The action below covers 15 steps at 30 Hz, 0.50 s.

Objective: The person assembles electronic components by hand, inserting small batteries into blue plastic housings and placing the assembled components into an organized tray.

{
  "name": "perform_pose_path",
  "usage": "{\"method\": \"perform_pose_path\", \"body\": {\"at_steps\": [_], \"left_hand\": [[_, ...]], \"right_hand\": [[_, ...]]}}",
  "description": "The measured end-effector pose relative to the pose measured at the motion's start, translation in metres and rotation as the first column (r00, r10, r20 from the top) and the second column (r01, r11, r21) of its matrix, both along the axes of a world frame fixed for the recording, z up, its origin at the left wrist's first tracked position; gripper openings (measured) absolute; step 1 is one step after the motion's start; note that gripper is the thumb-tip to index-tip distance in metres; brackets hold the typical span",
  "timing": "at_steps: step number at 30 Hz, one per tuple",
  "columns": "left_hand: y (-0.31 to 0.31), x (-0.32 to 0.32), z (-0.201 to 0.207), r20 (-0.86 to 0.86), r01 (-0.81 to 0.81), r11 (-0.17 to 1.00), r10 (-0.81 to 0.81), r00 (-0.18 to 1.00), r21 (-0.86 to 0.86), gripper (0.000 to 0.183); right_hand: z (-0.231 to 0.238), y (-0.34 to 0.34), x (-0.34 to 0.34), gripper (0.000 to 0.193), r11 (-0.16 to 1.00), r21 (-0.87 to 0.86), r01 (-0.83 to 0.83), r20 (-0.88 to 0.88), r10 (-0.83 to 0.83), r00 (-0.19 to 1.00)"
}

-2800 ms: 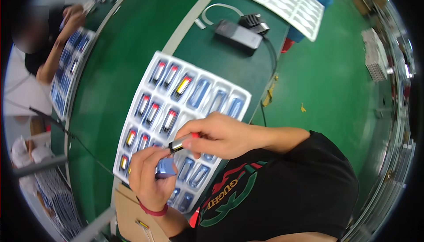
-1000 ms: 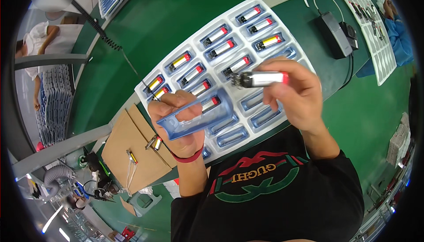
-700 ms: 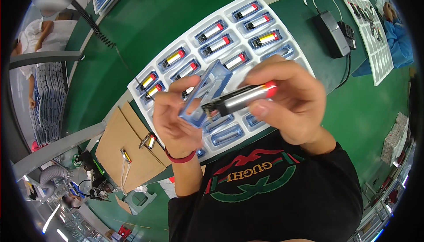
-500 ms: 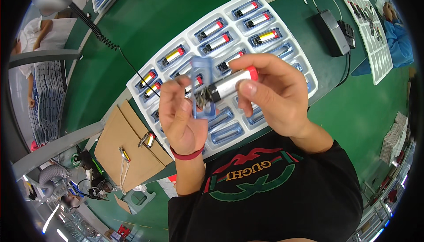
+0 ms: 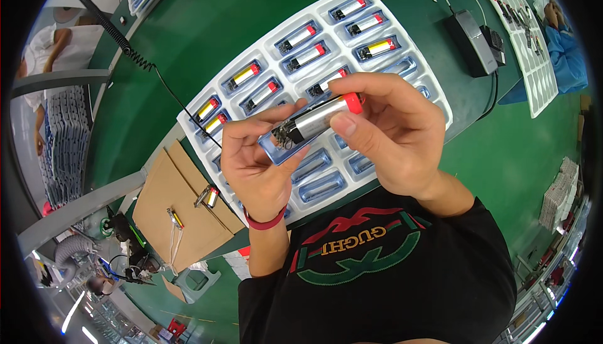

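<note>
My left hand [image 5: 254, 168] holds a clear blue plastic case [image 5: 270, 152] between thumb and fingers. In my right hand [image 5: 405, 133] is a cylindrical cell [image 5: 320, 118] with a silver body, a red end and a black end with fine wires. It lies tilted over the case, its wired end at the case; I cannot tell how far inside it sits. Beneath both hands is a white tray [image 5: 264, 49] with rows of blue liners. Several liners hold similar silver or yellow cells [image 5: 378, 48]; the near ones, such as this liner [image 5: 322, 185], hold none.
Brown cardboard [image 5: 154, 212] at the left carries a few loose cells [image 5: 212, 198]. A black coiled cord [image 5: 103, 17] hangs across the tray's left side. A black box-shaped device [image 5: 472, 45] stands at the right, with another white tray [image 5: 539, 102] and a person's blue sleeve [image 5: 568, 58] beyond.
The blue case has turned from upright to lying slanted along the cell. My left hand's fingers have come in around it, and the cell has shifted slightly left.
</note>
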<state>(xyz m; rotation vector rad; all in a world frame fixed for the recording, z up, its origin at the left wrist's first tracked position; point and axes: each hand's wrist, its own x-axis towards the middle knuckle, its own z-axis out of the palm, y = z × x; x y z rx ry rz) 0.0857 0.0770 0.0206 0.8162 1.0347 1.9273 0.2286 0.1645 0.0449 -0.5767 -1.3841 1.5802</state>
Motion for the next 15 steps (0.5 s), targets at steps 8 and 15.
{"method": "perform_pose_path", "body": {"at_steps": [8,15], "left_hand": [[0.0013,0.0039,-0.0024,-0.075,-0.005,0.998,0.009,0.997,0.060,0.046],[-0.0015,0.0080,0.0011,-0.165,-0.020,0.998,0.031,0.986,0.063,0.043]], "right_hand": [[-0.0027,-0.0011,0.0009,0.026,0.995,0.088,-0.047,0.137,0.035,0.990],[-0.0057,-0.0073,-0.0025,0.024,1.000,-0.010,0.021,0.100,-0.020,0.995]]}}
